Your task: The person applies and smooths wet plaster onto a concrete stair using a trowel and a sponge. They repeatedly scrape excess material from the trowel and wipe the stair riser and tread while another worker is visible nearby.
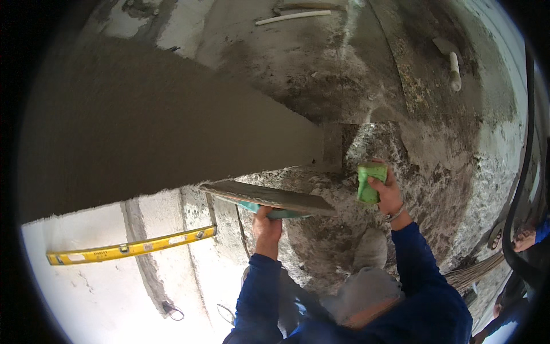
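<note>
My left hand (266,228) grips a long flat plastering float (286,200) by its teal underside; its grey face is coated with plaster-like material and lies just below the edge of a large smooth dark-grey plastered surface (143,132). My right hand (387,195) holds a worn light-green block (369,180), possibly a sponge, over rough, mottled grey-brown ground (412,241), to the right of the float. A bracelet is on my right wrist. A long yellow spirit level (137,246) lies along the pale surface at lower left, left of my left hand.
White pipe pieces (292,17) (455,74) lie at the top. A dark curved hose or bar (520,189) runs down the right, where a co-worker's hand (524,238) and blue sleeve show beside a sandal (496,234). A pale grey rounded thing (361,292) is at bottom centre.
</note>
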The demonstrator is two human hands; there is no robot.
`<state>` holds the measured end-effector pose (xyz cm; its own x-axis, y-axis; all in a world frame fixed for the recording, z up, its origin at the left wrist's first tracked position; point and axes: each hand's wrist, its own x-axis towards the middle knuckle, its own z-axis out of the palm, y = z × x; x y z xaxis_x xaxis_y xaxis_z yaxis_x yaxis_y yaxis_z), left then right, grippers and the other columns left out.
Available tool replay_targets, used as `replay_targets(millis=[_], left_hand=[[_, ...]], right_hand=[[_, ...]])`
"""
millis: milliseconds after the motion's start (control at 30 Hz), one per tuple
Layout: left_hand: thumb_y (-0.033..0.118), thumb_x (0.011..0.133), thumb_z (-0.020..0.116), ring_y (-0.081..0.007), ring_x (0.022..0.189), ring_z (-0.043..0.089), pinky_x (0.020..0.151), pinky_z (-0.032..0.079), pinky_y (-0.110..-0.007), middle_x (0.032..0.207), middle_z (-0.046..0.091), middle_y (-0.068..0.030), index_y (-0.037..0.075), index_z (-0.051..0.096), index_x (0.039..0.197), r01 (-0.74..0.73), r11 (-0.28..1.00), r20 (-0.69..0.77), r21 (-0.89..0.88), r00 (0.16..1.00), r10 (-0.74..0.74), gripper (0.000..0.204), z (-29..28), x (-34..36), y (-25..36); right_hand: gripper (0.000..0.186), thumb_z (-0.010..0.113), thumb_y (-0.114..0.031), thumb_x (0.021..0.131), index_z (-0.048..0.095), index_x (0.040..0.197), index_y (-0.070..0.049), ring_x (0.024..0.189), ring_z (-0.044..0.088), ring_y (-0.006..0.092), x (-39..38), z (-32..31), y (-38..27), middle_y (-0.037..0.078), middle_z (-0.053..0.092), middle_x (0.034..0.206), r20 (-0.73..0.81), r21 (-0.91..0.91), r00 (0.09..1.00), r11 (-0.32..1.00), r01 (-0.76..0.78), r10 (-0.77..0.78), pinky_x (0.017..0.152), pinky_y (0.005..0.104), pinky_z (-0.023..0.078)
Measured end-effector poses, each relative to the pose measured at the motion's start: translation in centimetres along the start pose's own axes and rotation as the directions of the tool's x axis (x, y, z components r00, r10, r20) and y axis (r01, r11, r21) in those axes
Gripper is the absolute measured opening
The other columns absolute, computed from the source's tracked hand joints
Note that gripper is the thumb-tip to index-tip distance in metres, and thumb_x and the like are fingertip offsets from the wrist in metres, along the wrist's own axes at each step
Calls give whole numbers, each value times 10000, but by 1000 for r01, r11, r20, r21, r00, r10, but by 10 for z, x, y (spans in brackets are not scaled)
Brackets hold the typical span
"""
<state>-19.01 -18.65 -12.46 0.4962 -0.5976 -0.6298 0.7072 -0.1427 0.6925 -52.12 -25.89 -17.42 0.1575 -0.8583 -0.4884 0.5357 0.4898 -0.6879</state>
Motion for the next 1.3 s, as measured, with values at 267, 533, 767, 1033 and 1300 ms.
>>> replay_targets(millis=[267, 533, 767, 1033, 1300], left_hand=[[-3, 851, 568, -340, 1049, 582, 975, 477, -519, 1093, 578, -128, 5, 514, 1128, 206, 960, 27, -189, 979, -204, 282, 22, -48, -62], [-42, 807, 631, -201, 787, 621, 711, 531, -352, 913, 606, -68, 44, 489, 1067, -192, 920, 77, 341, 981, 176, 308, -46, -69, 18], [201, 923, 648, -149, 762, 559, 690, 463, -299, 874, 581, -75, 45, 413, 1125, -232, 742, -66, 629, 935, 349, 347, -98, -123, 29], [393, 747, 826, -228, 932, 591, 851, 485, -372, 1048, 594, -119, -20, 484, 1243, -460, 697, 347, 550, 885, 310, 730, -135, -148, 45], [176, 600, 782, -434, 1028, 554, 900, 478, -464, 1115, 522, -254, 20, 532, 1182, -601, 238, 617, 763, 787, 6, 652, -129, -175, 37]], right_hand=[[637, 761, -199, 818, 449, 1362, -83, 1120, 586, 258, -25, -34, -69, 95, 581, 1241, -66, 0, 985, 988, 157, -157, 869, 411, 556], [631, 756, -206, 814, 447, 1350, -84, 1145, 555, 229, -95, 30, -51, 86, 569, 1237, 381, -346, 911, 938, -20, 160, 978, 396, 458], [587, 718, -287, 839, 448, 1306, -55, 1187, 513, 296, -118, 178, 53, 171, 531, 1240, 674, -635, 713, 645, 425, 193, 1001, 399, 409], [435, 475, -378, 1011, 479, 1292, -46, 1095, 550, 235, -171, 237, 125, 104, 569, 1185, 519, -608, 772, 793, 33, 366, 950, 372, 438], [574, 538, -498, 964, 603, 1151, 40, 931, 616, 169, -172, 186, 86, 101, 636, 1035, 124, -784, 681, 492, -379, 722, 804, 317, 535]])
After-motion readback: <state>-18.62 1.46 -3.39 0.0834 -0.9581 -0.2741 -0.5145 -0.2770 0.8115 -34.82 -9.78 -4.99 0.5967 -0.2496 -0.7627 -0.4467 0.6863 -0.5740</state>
